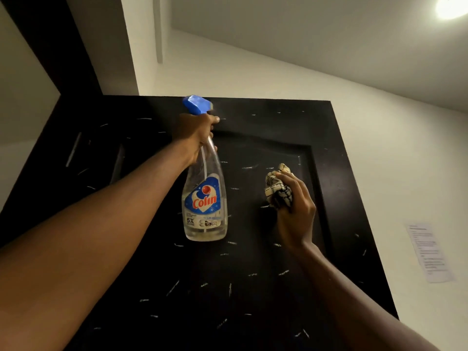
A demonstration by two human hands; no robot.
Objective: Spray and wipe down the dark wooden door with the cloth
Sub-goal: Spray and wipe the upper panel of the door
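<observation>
The dark wooden door (253, 274) fills the middle of the head view, its top edge near the ceiling, its face dotted with several pale streaks. My left hand (197, 135) grips the neck of a clear spray bottle (205, 198) with a blue trigger head and a blue "Colin" label, nozzle pointed at the door's upper part. A finger is curled over the trigger. My right hand (296, 211) holds a crumpled beige checked cloth (277, 191) close to the door's recessed panel, to the right of the bottle; I cannot tell whether the cloth touches the wood.
A white wall (379, 173) stands to the right of the door, with a printed paper sheet (430, 253) stuck on it. The dark door frame (63, 59) runs up at the left. A ceiling light (452, 6) glows at the top right.
</observation>
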